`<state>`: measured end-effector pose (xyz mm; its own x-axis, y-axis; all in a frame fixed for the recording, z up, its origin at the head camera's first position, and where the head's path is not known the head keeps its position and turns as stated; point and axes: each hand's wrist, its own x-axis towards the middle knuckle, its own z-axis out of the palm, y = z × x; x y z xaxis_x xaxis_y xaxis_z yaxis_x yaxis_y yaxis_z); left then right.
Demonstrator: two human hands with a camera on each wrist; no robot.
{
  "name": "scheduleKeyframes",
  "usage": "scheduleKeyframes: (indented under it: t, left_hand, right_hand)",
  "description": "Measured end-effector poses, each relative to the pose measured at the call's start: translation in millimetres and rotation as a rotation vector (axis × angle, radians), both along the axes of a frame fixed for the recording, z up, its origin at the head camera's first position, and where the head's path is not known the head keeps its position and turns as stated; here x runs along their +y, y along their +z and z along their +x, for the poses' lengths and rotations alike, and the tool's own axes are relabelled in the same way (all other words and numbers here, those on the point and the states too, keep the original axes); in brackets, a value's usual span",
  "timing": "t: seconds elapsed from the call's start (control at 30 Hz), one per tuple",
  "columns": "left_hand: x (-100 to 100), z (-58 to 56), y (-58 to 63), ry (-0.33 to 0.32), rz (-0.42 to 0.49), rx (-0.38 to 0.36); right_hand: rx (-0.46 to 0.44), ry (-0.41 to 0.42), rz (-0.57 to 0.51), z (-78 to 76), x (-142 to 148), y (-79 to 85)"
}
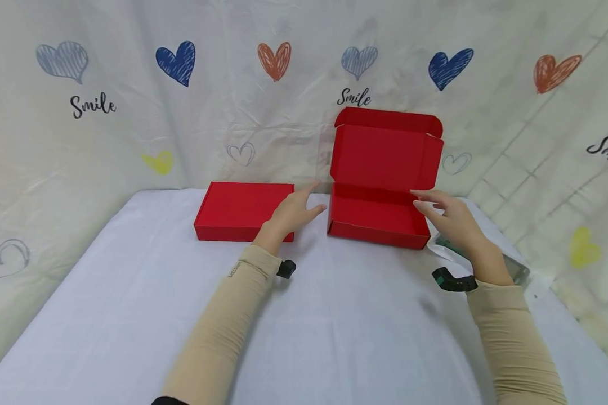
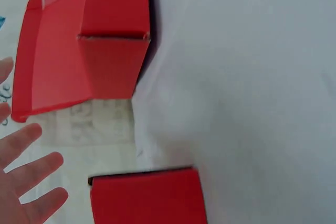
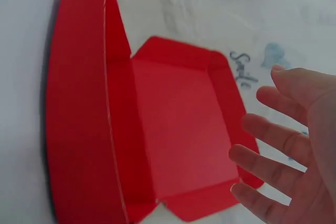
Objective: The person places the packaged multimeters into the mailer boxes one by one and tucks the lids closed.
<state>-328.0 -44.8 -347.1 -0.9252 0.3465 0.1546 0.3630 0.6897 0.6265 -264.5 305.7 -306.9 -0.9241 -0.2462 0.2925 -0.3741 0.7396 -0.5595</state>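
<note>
Both spread and empty, the left grip (image 1: 295, 211) is near the closed red mailer box (image 1: 240, 207), the right grip (image 1: 452, 220) near the open red mailer box (image 1: 382, 171).

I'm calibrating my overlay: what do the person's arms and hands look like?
The left hand and right hand are bare. The left sleeve and right sleeve are beige and creased, the left with dark lettering near the hand. A small black device is worn on the left, a curved black one with a green patch on the right.
</note>
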Motion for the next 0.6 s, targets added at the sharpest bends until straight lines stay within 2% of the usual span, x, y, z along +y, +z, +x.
scheduleKeyframes:
  t: [0.13,0.37,0.6]
  left_hand:
    - [11.8,-1.2,-5.2,-0.041,0.000,-0.033]
    - [33.5,0.0,-15.0,-0.104,0.028,-0.106]
    - [37.9,-1.9,-23.2,-0.156,0.110,-0.176]
  right_hand:
    - [0.006,-0.019,0.004,-4.5,16.6,-7.1]
    - [-0.068,-0.116,0.048,-1.9,51.1,-21.9]
    - [-0.114,-0.099,0.091,-1.9,81.7,-39.5]
